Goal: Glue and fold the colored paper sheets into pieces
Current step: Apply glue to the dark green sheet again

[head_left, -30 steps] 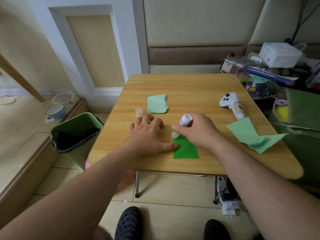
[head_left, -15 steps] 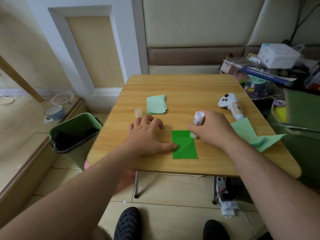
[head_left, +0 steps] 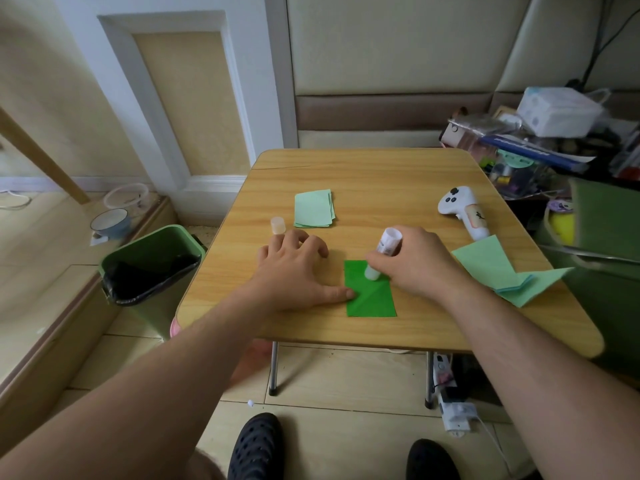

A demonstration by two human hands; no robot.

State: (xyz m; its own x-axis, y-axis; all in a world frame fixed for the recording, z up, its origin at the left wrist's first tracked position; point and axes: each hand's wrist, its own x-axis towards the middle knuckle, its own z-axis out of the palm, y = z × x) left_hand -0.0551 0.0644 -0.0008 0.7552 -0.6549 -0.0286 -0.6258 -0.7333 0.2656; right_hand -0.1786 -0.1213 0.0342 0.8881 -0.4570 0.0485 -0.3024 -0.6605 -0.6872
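On one table (head_left: 363, 174), right-hand fingers (head_left: 379, 263) grip one glue stick (head_left: 382, 252); left fingers (head_left: 332, 292) press one dark-green sheet (head_left: 372, 299) flat.

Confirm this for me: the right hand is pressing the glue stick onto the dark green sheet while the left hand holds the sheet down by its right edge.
Not quite. In the head view the right hand does press the glue stick onto the dark green sheet, but the left hand pins the sheet with its thumb at the left edge, not the right.
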